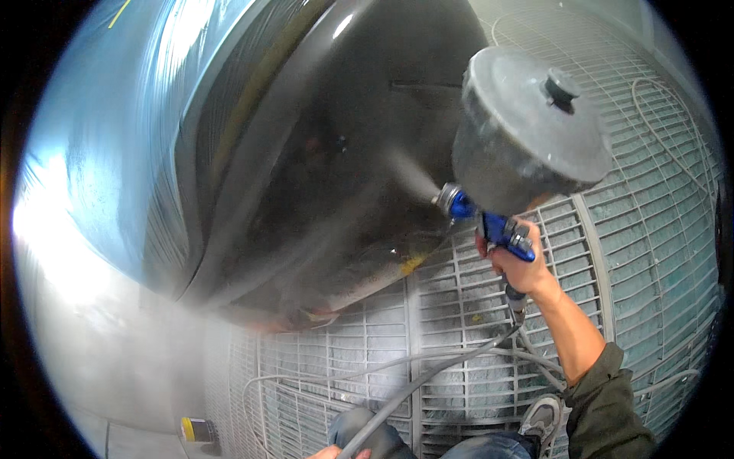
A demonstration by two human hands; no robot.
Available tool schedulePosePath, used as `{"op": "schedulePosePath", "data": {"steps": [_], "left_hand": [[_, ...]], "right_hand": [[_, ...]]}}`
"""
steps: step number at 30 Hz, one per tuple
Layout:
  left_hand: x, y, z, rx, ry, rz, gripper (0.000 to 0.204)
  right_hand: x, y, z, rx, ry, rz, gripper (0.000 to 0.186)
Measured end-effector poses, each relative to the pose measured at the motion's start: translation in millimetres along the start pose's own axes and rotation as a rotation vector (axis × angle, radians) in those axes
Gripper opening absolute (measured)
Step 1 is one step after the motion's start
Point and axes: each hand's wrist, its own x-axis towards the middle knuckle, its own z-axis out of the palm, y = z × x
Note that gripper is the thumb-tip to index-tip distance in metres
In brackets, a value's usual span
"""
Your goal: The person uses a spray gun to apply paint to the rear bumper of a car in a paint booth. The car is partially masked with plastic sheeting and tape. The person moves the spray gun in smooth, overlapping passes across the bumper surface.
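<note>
My right hand (529, 258) is wrapped round the grip of a blue spray gun (498, 227). A large grey paint cup (508, 130) with a black-capped lid sits on top of the gun. Pale mist fans out from the nozzle toward a dark, glossy car body panel (344, 145), which the nozzle does not touch. From the grip's base a grey air hose (428, 375) runs down to my left hand (334, 453). That hand is closed around the hose at the lower edge and is only partly in view.
Blue-tinted masking film (126, 130) covers the car on the left. Beneath is a metal floor grating (367, 336), with loops of hose (290, 376) lying across it. A small dark can (199, 430) with a yellow band stands at the lower left. My shoe (541, 419) rests on the grating.
</note>
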Motion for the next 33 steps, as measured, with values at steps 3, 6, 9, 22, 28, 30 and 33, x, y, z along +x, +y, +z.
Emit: {"op": "schedulePosePath", "data": {"steps": [3,6,9,22,28,30,33], "left_hand": [[6,12,3,-0.083,-0.025,0.021,0.032],[10,16,6,-0.054,-0.027,0.066,0.032],[11,22,7,-0.084,-0.030,0.045,0.033],[12,-9,-10,-0.129,0.073,-0.031,0.030],[9,-17,-22,-0.100,0.122,0.043,0.034],[6,-12,-29,-0.100,0.116,0.060,0.035],[6,-4,-30,-0.174,0.107,0.061,0.039]], "right_hand": [[20,-12,-21,-0.061,0.113,-0.147,0.015],[42,-14,-48,-0.071,0.247,-0.137,0.016],[59,-18,-65,-0.064,0.451,-0.251,0.014],[-5,-64,17,-0.051,-0.298,-0.160,0.020],[4,-99,50,0.050,-0.504,-0.009,0.018],[19,-108,39,-0.068,-0.369,-0.086,0.017],[38,-123,18,-0.202,-0.164,-0.175,0.018]]}}
